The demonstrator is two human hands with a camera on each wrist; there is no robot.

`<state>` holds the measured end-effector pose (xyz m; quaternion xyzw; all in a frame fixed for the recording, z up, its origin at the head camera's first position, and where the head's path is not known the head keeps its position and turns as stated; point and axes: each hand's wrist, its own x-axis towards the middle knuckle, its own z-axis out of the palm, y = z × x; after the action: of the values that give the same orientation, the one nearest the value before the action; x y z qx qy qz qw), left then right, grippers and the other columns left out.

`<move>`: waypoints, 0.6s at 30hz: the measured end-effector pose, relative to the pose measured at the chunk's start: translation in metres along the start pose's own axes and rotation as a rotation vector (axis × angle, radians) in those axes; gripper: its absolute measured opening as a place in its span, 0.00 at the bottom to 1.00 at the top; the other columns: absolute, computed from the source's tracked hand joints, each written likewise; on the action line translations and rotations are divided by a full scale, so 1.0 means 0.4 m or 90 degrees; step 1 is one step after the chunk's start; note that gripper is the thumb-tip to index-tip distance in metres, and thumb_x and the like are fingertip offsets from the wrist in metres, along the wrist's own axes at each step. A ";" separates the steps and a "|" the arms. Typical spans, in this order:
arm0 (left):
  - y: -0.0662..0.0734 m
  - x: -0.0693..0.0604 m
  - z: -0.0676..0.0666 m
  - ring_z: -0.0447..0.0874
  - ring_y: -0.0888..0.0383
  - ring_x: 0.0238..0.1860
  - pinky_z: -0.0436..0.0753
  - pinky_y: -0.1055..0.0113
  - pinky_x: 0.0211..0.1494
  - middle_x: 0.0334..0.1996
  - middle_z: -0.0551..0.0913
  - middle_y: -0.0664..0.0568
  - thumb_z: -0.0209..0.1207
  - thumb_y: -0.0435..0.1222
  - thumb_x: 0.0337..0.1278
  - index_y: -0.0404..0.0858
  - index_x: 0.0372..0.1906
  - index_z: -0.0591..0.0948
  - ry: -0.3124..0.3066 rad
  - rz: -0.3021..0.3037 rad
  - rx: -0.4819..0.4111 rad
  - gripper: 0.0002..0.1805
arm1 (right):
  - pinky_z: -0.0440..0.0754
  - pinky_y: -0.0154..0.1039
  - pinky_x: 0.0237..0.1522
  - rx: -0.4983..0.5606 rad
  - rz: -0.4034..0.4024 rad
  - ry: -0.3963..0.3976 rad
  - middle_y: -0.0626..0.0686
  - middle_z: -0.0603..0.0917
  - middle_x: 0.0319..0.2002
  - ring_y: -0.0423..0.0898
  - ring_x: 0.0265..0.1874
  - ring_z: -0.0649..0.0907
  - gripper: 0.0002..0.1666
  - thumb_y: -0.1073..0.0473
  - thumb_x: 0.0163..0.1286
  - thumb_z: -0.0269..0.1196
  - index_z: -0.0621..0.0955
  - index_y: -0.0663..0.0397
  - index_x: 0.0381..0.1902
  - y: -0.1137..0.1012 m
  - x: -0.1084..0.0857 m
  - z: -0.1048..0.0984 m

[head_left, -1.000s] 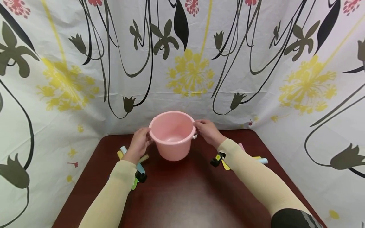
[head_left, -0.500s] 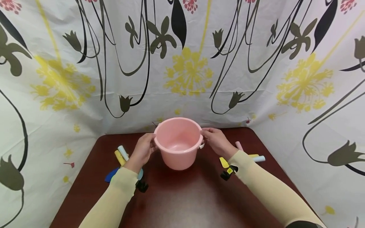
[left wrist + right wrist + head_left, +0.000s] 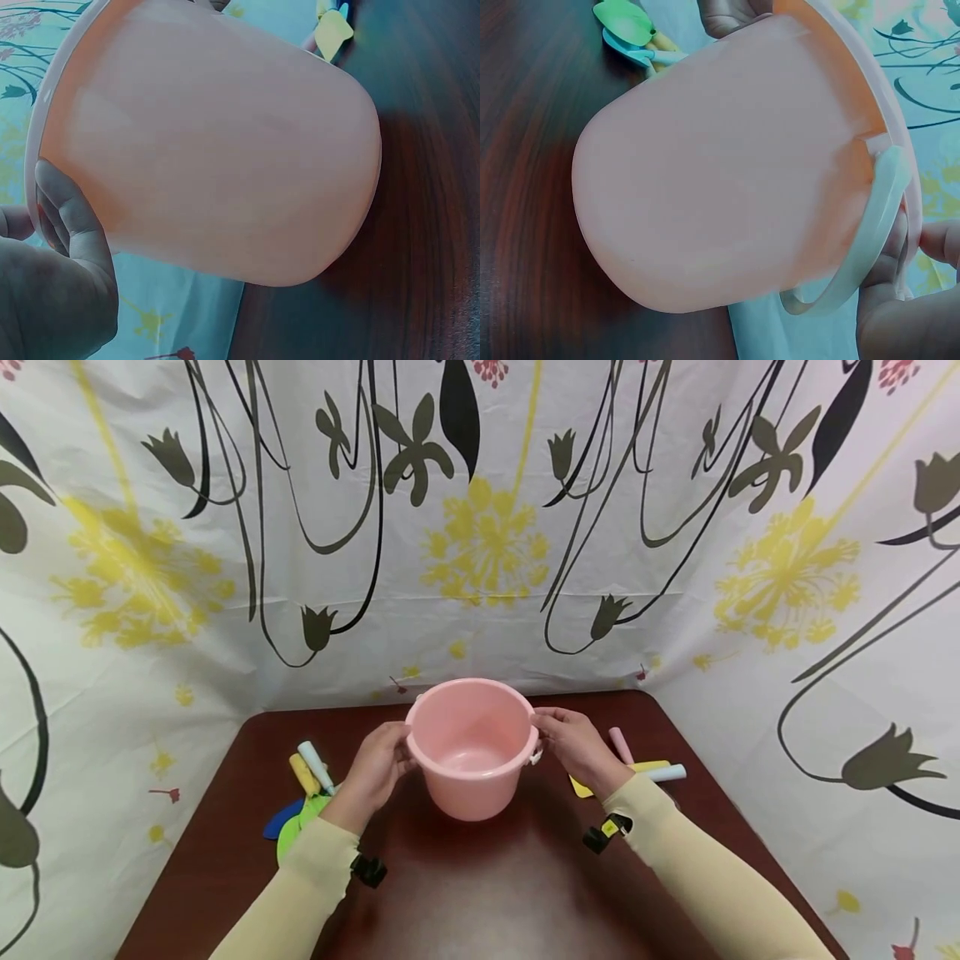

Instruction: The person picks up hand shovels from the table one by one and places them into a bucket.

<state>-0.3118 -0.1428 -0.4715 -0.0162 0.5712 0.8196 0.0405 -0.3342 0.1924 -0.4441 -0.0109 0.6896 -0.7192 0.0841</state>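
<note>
A pink plastic bucket (image 3: 472, 797) is upright over the far middle of the table, its mouth tipped a little towards me. At its left rim my left hand (image 3: 377, 768) grips with fingers curled beneath the lip. My right hand (image 3: 573, 743) pinches the opposite rim, thumb outside the lip in the right wrist view. The bucket's pale handle (image 3: 866, 244) hangs down along its side by the right hand. Nothing shows inside the bucket. Whether its base touches the table I cannot tell.
On the left of the dark red table (image 3: 480, 893) lie small toy shovels with a light blue handle (image 3: 317, 767), a yellow handle (image 3: 303, 774) and a green head (image 3: 295, 831). More, with a pink handle (image 3: 621, 745), lie on the right. A flowered curtain (image 3: 465, 635) surrounds the table.
Both hands have brought the bucket nearer and slightly to the right across the table, keeping their hold on its rim. The head view has shifted a little.
</note>
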 end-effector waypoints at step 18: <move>-0.023 0.007 0.002 0.80 0.58 0.33 0.85 0.68 0.40 0.38 0.80 0.48 0.55 0.38 0.85 0.30 0.60 0.74 0.005 -0.002 -0.020 0.15 | 0.87 0.38 0.45 0.031 0.008 0.008 0.67 0.84 0.55 0.45 0.37 0.87 0.28 0.56 0.86 0.64 0.77 0.71 0.72 0.029 0.005 -0.008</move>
<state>-0.3136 -0.1388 -0.4799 -0.0209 0.5582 0.8285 0.0390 -0.3355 0.1948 -0.4558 0.0004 0.6724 -0.7354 0.0845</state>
